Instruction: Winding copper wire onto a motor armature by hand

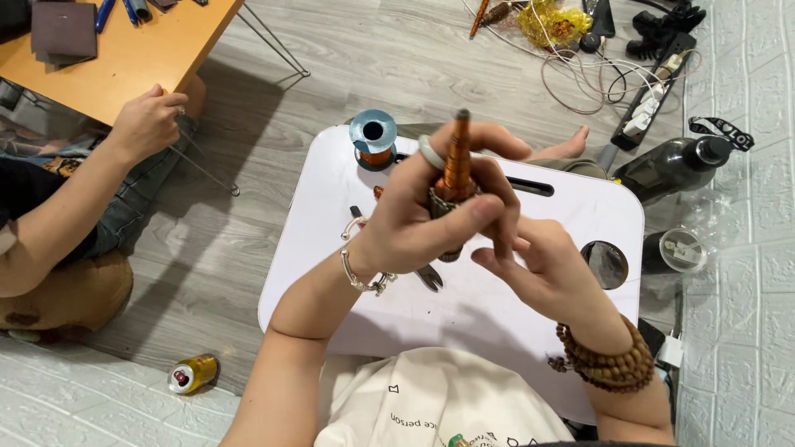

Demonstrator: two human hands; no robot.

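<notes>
A small lap table (530,331) stands at centre, over the person's lap. Both hands meet above its middle: the left hand (422,219) grips an upright wound rotor (455,178), and the right hand (542,265) touches it from the right. A wire spool (373,139) sits on the table's far left corner. Pliers (429,277) lie on the table beneath the left hand (mostly hidden). A bottle (671,165) lies right of the table. A can (193,373) lies on the floor, near left. Another person's hand (147,122) rests at the far left, beside a wooden table (141,58).

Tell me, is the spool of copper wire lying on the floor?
No, the spool of copper wire stands on the white lap table, at its far corner, beyond the left hand.
</notes>
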